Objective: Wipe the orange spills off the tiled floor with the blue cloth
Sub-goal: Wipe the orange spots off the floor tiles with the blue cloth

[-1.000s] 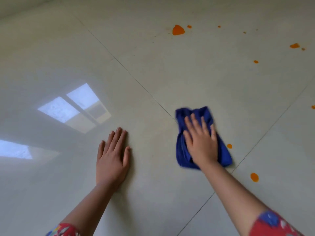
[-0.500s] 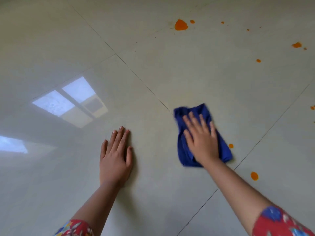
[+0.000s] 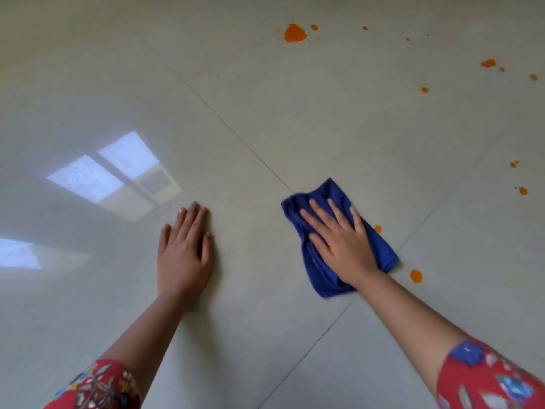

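A crumpled blue cloth [image 3: 321,270] lies on the pale tiled floor [image 3: 295,128], where two grout lines cross. My right hand [image 3: 342,243] presses flat on it with straight, spread fingers. My left hand [image 3: 184,249] rests flat on the bare floor, well to the left of the cloth. A small orange drop [image 3: 377,229] sits right at the cloth's right edge, and a bigger one [image 3: 416,276] lies just past its near right corner. A large orange spill [image 3: 294,33] lies far ahead.
Several small orange spots are scattered at the far right, among them one blotch [image 3: 488,63] and a drop [image 3: 523,191] nearer to me. A bright window reflection [image 3: 115,172] shines on the glossy tiles at the left. Dark grout lines run diagonally across the floor.
The view has shifted a little to the right. My right hand and the cloth have slid slightly on the floor near the grout crossing. My left hand has stayed flat.
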Demonstrator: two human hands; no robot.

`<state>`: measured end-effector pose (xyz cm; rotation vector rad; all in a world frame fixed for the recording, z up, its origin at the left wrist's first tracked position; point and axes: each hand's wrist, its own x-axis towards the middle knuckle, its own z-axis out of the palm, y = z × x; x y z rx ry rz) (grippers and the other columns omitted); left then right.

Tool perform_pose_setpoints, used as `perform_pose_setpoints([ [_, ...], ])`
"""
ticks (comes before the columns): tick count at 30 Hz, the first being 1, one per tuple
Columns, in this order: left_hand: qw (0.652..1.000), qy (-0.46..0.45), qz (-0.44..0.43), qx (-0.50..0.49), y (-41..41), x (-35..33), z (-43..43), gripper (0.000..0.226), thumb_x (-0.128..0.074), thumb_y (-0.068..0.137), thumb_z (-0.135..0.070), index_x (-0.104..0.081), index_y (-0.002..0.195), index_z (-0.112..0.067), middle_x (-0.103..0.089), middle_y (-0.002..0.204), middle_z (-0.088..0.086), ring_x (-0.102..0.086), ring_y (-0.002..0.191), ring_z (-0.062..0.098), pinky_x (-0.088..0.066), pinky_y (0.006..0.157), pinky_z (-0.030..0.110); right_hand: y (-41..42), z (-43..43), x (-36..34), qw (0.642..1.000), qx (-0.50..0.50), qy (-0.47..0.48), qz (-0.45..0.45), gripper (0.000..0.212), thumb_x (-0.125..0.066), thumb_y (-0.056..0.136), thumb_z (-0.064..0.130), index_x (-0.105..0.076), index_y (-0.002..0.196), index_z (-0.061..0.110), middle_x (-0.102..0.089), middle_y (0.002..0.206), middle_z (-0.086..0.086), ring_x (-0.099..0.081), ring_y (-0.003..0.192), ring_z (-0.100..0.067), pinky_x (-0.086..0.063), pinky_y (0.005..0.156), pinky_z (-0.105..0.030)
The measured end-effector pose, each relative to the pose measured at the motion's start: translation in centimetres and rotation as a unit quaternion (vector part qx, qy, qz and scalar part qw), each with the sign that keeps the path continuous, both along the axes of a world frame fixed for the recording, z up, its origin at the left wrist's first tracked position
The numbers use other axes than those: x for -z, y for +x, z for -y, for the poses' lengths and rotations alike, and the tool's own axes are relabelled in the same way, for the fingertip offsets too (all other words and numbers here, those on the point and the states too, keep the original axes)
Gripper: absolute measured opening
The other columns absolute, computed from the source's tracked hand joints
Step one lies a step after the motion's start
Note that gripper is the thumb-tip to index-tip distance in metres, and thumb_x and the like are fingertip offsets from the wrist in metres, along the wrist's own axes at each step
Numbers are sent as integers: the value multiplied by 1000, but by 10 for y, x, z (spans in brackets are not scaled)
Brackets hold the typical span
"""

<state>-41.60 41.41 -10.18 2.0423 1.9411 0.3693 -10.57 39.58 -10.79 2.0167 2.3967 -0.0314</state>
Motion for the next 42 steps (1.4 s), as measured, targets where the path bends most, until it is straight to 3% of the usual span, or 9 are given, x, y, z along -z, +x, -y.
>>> perform_pose_setpoints([
  [3, 1000, 13, 23, 4, 0, 1, 0, 54, -32, 94, -31, -32, 148, -29, -22, 157, -10, -13, 147, 8, -8, 120, 36, -42, -1, -1, 997, 68, 16, -32, 54, -29, 96, 45, -34, 148, 33, -31, 157, 6, -30, 144, -27, -16, 114, -54],
  [7, 983, 5, 168, -79, 15, -7, 8, 48, -42, 93, -13, -45, 140, -20, -39, 151, -1, -27, 144, 15, -13, 120, 38, -96, 100, 2, 983, -167, -3, -75, 52, -36, 97, 47, -32, 148, 37, -25, 159, 10, -19, 148, -22, -11, 116, -52],
  [11, 981, -42, 190, -6, 47, -19, 39, 55, -38, 89, -24, -40, 144, -22, -34, 154, -4, -24, 145, 15, -11, 119, 38, -20, 161, -1, 974, -221, -32, -36, 54, -37, 98, 48, -26, 150, 39, -21, 159, 14, -16, 149, -18, -13, 115, -50],
  [17, 984, -72, 97, 134, 90, -13, 81, 59, -29, 94, -40, -20, 152, -31, -9, 157, -17, -2, 148, 6, 1, 119, 30, 23, 121, -7, 986, 168, -5, -17, 56, -27, 97, 46, -26, 151, 31, -25, 159, 6, -29, 145, -24, -18, 114, -55],
  [22, 971, -88, 14, 221, 127, -5, 65, 68, -17, 92, -60, 3, 152, -36, 12, 159, -15, 16, 146, 7, 9, 119, 33, 51, 210, -11, 987, -152, -56, 13, 58, -36, 97, 47, -21, 152, 35, -15, 162, 10, -13, 149, -20, -11, 117, -49],
  [26, 970, -36, -77, 229, 137, 3, 69, 75, -22, 91, -67, 2, 153, -32, 9, 161, -7, 11, 148, 14, 3, 119, 42, 129, 209, -12, 996, 72, -58, 23, 54, -18, 100, 48, -13, 153, 37, -21, 160, 8, -22, 147, -22, -11, 117, -50],
  [30, 970, -24, -78, 229, 138, 3, 70, 74, -21, 90, -67, 0, 153, -33, 5, 162, -7, 7, 149, 15, -1, 119, 43, 103, 147, -8, 965, 261, -12, -5, 56, -24, 97, 45, -27, 151, 31, -24, 159, 6, -27, 145, -24, -10, 116, -49],
  [36, 971, -26, -76, 224, 138, 1, 71, 73, -22, 91, -67, 1, 153, -35, 6, 162, -8, 8, 149, 14, -1, 120, 41, 107, 192, -12, 992, -107, -72, -1, 55, -33, 100, 43, -22, 153, 33, -14, 162, 10, -13, 149, -17, -9, 119, -43],
  [42, 972, -25, -81, 220, 140, 3, 72, 74, -24, 90, -65, -1, 153, -34, 5, 162, -8, 6, 149, 14, -2, 120, 42, 134, 114, -9, 975, 222, -22, -26, 56, -16, 98, 46, -21, 152, 32, -24, 158, 10, -26, 146, -19, -11, 117, -43],
])
